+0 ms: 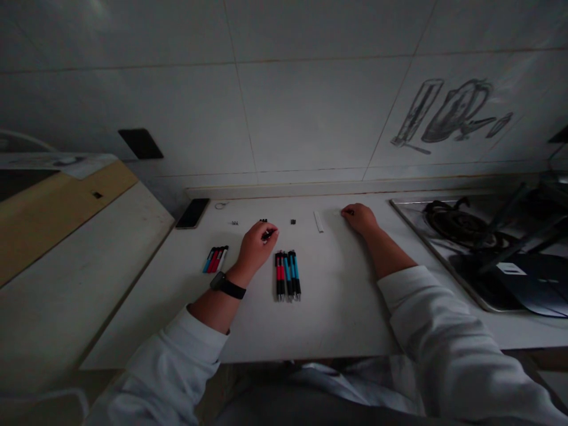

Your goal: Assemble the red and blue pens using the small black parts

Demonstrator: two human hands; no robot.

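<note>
My left hand (pixel 258 244) is closed in a pinch around a short black pen part (pixel 268 235), just above the counter. My right hand (pixel 360 219) rests farther right with its fingertips pressed together at the counter surface; what they hold, if anything, is too small to make out. Between the hands lie small dark pieces (pixel 293 222) and thin white sticks like pen refills (pixel 318 222). Red and blue click pens (pixel 287 277) lie in a row below. Left of my left hand are several blue, red and white pen barrels (pixel 215 259). Small black parts (pixel 263 220) show behind that hand.
Small coiled springs (pixel 234 223) and a ring (pixel 220 206) lie at the back left, beside a dark phone (pixel 192 213). A gas stove (pixel 461 228) with a dark flat object (pixel 528 281) borders the right. A slanted white panel (pixel 89 254) bounds the left.
</note>
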